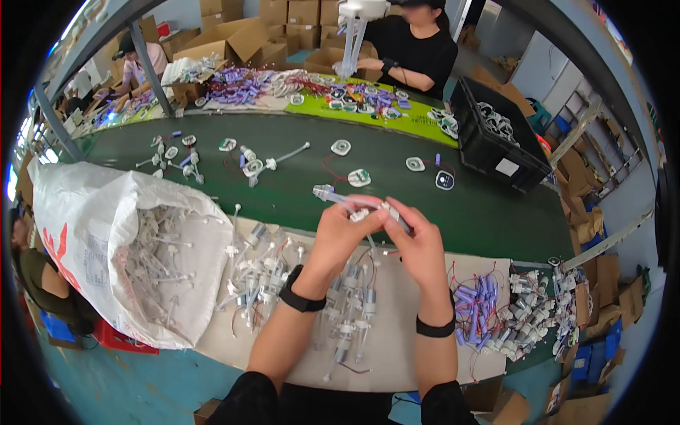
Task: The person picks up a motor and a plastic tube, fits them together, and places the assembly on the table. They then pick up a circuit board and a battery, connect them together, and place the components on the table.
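My left hand (338, 237) is closed around a clear plastic tube (341, 198) with a wider clear end and a white fitting. My right hand (419, 248) pinches a small whitish-silver cylinder, apparently a small motor pump (392, 211), against the tube's near end. Both hands meet above the front edge of the green belt (489, 219). Fingers hide the exact joint between the two parts. Beneath my forearms lie several tube-and-motor assemblies (347, 304) on a beige board (400, 340), with more assemblies (265, 273) left of my left wrist.
A white sack (78, 212) of clear tube parts lies open at left. Purple battery cells (478, 304) and small motors (528, 312) are heaped at right. Round circuit pieces (359, 178) dot the belt. A black crate (496, 149) stands far right; a co-worker (418, 49) is opposite.
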`<state>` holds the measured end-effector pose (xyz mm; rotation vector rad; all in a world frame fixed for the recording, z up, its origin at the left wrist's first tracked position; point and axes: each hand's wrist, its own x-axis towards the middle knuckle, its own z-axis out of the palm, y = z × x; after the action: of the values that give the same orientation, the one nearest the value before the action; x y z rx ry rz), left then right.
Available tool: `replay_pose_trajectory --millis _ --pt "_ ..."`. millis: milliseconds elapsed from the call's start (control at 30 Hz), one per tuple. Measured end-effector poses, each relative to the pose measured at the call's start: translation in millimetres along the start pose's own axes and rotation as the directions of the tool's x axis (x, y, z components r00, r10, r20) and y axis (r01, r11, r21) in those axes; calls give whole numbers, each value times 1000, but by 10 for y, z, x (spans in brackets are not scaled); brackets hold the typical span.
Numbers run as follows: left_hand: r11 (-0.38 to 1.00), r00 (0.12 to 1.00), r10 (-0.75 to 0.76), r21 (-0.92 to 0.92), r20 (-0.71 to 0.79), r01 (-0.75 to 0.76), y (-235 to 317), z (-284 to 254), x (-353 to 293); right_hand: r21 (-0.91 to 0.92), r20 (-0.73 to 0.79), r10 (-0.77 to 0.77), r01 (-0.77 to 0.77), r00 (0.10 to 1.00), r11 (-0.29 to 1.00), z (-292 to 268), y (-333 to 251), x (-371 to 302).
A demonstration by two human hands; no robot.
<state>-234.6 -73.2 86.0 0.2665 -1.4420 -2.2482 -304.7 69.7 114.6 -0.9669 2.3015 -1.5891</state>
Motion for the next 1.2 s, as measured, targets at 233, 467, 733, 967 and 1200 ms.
replay_pose_trajectory --millis 233,467,733,967,1200 --pt "977 987 -102 -200 -125 76 45 -147 68 151 37 -204 197 978 969 -279 -67 -38" --pt "957 988 -146 -259 -56 127 48 -132 23 -149 -148 -436 416 888 897 -52 -178 -77" --pt "965 986 -166 -211 -35 155 70 -62 33 333 -312 -167 272 935 903 -9 150 60" --pt "868 970 -235 -435 63 239 -237 47 46 769 -368 91 247 925 589 -72 231 372" --pt "873 967 -250 -419 51 248 -280 111 -19 819 -414 72 337 908 464 -38 244 300"
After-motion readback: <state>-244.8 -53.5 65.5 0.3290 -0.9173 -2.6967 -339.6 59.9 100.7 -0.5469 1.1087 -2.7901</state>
